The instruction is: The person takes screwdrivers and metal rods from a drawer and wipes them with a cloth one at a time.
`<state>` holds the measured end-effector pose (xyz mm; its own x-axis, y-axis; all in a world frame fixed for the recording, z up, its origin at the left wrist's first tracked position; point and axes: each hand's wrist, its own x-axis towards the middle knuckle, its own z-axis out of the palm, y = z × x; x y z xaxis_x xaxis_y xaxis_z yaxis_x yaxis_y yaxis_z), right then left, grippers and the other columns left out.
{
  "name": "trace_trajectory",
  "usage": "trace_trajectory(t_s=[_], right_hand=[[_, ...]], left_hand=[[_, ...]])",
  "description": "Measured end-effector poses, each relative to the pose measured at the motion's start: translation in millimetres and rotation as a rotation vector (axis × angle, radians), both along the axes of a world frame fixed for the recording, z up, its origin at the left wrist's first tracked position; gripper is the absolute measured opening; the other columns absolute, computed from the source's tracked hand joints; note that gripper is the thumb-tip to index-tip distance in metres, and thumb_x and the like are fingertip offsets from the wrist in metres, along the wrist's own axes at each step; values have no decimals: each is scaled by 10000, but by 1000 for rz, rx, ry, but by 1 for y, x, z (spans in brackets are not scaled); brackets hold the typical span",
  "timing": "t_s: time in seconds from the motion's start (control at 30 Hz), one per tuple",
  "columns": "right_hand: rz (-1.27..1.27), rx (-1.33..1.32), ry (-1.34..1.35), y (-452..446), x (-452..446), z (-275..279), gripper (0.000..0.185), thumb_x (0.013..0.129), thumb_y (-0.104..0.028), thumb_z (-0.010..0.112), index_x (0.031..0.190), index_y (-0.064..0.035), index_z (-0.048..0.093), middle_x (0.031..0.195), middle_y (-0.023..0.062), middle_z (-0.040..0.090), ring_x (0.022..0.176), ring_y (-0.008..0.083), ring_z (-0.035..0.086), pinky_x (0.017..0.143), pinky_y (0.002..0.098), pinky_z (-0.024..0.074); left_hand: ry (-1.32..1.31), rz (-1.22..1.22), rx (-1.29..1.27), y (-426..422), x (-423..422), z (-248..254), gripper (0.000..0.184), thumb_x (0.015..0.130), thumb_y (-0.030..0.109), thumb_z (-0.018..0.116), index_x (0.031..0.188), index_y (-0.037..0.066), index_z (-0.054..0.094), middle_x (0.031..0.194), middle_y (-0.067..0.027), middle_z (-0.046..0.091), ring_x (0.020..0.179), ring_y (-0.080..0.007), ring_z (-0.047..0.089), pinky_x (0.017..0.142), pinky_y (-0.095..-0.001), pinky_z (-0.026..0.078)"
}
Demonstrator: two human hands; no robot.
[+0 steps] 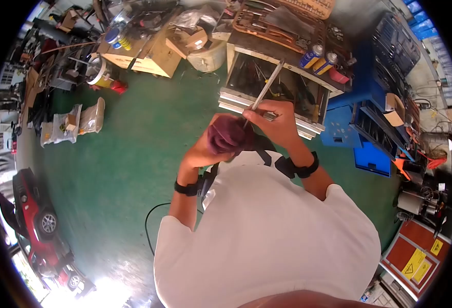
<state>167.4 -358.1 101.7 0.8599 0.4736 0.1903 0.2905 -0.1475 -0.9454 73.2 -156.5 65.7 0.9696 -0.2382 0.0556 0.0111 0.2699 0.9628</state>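
My left hand is closed around a bunched dark purple cloth in front of my chest. My right hand pinches a long, slim metal bar between thumb and fingers. The bar slants up and away, and its lower end meets the cloth; whether it is wrapped inside, I cannot tell. Just beyond my hands is a pulled-out drawer of a workbench, with several hand tools, some yellow-handled, lying in it.
An orange tool case and two spray cans stand on the bench. Blue bins and black trays sit to the right. At left are plastic-wrapped packages on the green floor and a red car. A black cable lies beside me.
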Motion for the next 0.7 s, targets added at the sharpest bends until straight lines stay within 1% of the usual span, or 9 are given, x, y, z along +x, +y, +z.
trace_trajectory(t_s=[0.03, 0.17, 0.23, 0.3, 0.37, 0.47, 0.53, 0.6, 0.7], right_hand=[[0, 15, -2, 6, -4, 0, 189, 800, -147, 795, 836, 27, 730, 699, 76, 684, 633, 100, 632, 599, 246, 496], [-13, 139, 17, 28, -17, 1, 177, 787, -113, 807, 786, 37, 713, 676, 80, 676, 592, 99, 647, 547, 224, 494], [-40, 173, -149, 35, -19, 2, 203, 792, -89, 802, 718, 41, 666, 650, 76, 666, 577, 87, 649, 526, 208, 490], [-72, 169, -171, 37, -21, 9, 228, 800, -82, 798, 691, 35, 635, 634, 66, 657, 572, 69, 633, 516, 204, 477], [-99, 157, -188, 35, -21, 13, 259, 807, -76, 793, 665, 29, 604, 618, 57, 647, 568, 51, 617, 507, 199, 464], [-179, 223, -53, 31, -20, 15, 285, 822, -79, 785, 649, 16, 580, 593, 8, 615, 554, 10, 540, 475, 186, 383], [-229, 279, -24, 27, -15, 8, 249, 827, -78, 782, 681, 21, 607, 597, 12, 619, 562, 27, 564, 497, 184, 401], [-313, 303, -40, 26, -22, 27, 237, 830, -63, 777, 694, 29, 606, 589, 10, 614, 589, 60, 617, 524, 189, 447], [-325, 373, -86, 14, -24, 35, 180, 834, -46, 764, 781, 49, 621, 675, 55, 660, 639, 103, 663, 579, 229, 550]], left_hand=[[-81, 33, 216, 1, -4, 6, 842, 642, 15, 785, 1380, 44, 381, 1235, -86, 542, 1186, -196, 508, 1032, -342, 398], [115, 143, 296, 0, -21, 11, 893, 640, 1, 779, 1416, 71, 341, 1242, -87, 561, 1142, -226, 553, 1001, -354, 426], [61, 180, 411, -6, -31, 14, 878, 645, -2, 772, 1413, 75, 356, 1248, -109, 569, 1138, -252, 567, 990, -365, 438], [5, 208, 525, -6, -36, 14, 862, 649, -5, 765, 1411, 78, 370, 1254, -131, 578, 1134, -278, 581, 979, -375, 451], [-452, 321, 915, -5, -42, 8, 800, 678, 67, 795, 1388, 62, 428, 1202, -171, 605, 1105, -380, 578, 917, -417, 493], [-343, 405, 863, 0, -54, 0, 763, 698, 104, 794, 1382, 61, 458, 1224, -172, 604, 1068, -379, 602, 891, -420, 503], [-294, 437, 847, 7, -59, -6, 766, 700, 104, 788, 1389, 71, 455, 1221, -172, 607, 1060, -377, 608, 894, -419, 502], [-221, 460, 1140, 14, -63, -7, 748, 709, 91, 774, 1388, 98, 462, 1203, -169, 620, 1066, -367, 608, 899, -426, 506], [-140, 477, 1008, 24, -69, -18, 782, 673, -11, 739, 1394, 86, 451, 1265, -135, 622, 1126, -344, 609, 945, -389, 503]])
